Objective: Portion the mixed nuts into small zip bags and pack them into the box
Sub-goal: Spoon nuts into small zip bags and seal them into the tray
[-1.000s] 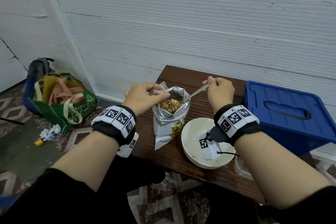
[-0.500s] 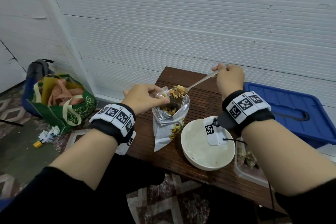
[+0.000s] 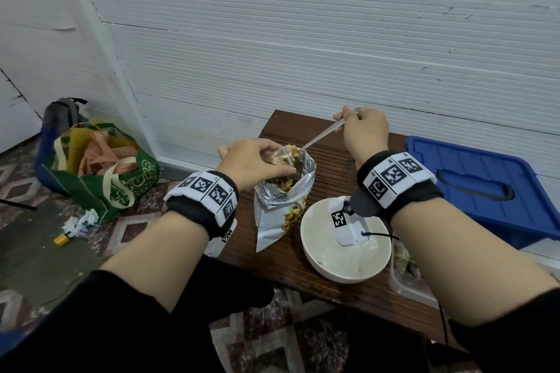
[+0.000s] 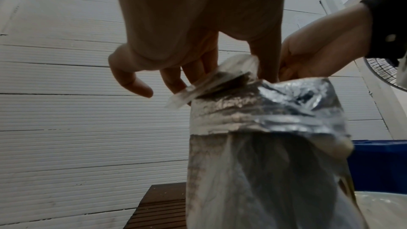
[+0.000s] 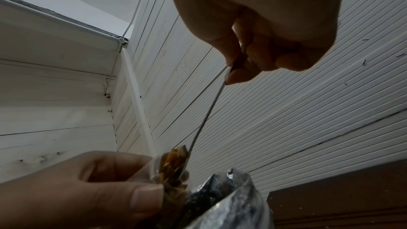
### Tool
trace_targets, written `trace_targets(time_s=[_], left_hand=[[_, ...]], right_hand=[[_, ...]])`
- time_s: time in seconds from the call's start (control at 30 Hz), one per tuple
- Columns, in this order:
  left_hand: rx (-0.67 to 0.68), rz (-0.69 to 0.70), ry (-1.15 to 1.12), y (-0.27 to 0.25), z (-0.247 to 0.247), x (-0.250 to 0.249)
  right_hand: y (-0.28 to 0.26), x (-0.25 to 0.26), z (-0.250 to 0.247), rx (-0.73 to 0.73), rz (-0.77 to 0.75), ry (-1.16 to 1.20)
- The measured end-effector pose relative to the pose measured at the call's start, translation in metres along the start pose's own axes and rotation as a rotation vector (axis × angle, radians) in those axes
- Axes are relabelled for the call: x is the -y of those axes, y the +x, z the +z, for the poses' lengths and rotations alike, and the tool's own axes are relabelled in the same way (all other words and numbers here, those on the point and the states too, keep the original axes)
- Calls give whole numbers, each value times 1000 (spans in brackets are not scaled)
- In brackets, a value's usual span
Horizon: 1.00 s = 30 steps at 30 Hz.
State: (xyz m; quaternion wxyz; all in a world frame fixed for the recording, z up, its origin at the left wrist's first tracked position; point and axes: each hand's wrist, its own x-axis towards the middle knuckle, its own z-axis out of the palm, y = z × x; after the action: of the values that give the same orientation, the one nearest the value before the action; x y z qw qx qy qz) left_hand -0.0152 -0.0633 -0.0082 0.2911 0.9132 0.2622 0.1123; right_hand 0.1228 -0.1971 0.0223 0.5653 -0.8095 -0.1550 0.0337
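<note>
A foil nut bag (image 3: 280, 206) stands open on the dark wooden table (image 3: 342, 291), with mixed nuts (image 3: 280, 183) inside. My left hand (image 3: 253, 165) pinches a small clear zip bag (image 3: 280, 157) open just above the foil bag's mouth. My right hand (image 3: 365, 130) grips the handle of a metal spoon (image 3: 322, 136), tilted down so its bowl with nuts is at the zip bag's opening. The right wrist view shows nuts at the zip bag (image 5: 174, 164) under the spoon (image 5: 207, 116). The left wrist view shows the zip bag (image 4: 211, 79) above the foil bag (image 4: 264, 145).
A white bowl (image 3: 312, 254) sits right of the foil bag. A clear plastic container (image 3: 406, 285) lies under my right forearm. A blue lidded box (image 3: 485, 185) stands at the right. On the floor to the left are a green tote (image 3: 100, 166) and a backpack (image 3: 59, 113).
My right hand lifted a spoonful of nuts out of the foil bag and tipped the spoon down into the small zip bag. My left hand kept holding the zip bag.
</note>
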Motion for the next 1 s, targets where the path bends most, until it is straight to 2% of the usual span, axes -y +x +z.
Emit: trace_targets(time_s=[0.3,0.53,0.73,1.0], left_hand=[[12,14,23,1,5,-4],[-29,-8,-76,-1,4,-4],[-22,-59,-206,2,9,9],[-28,-19,-432,-9,1,7]], right_hand=[[-4,-1,1,41,-43,8],[-6,3,-1,31,-218,118],[-5,7,-9,-31,-341,209],[0,1,-19,-215,-268,180]])
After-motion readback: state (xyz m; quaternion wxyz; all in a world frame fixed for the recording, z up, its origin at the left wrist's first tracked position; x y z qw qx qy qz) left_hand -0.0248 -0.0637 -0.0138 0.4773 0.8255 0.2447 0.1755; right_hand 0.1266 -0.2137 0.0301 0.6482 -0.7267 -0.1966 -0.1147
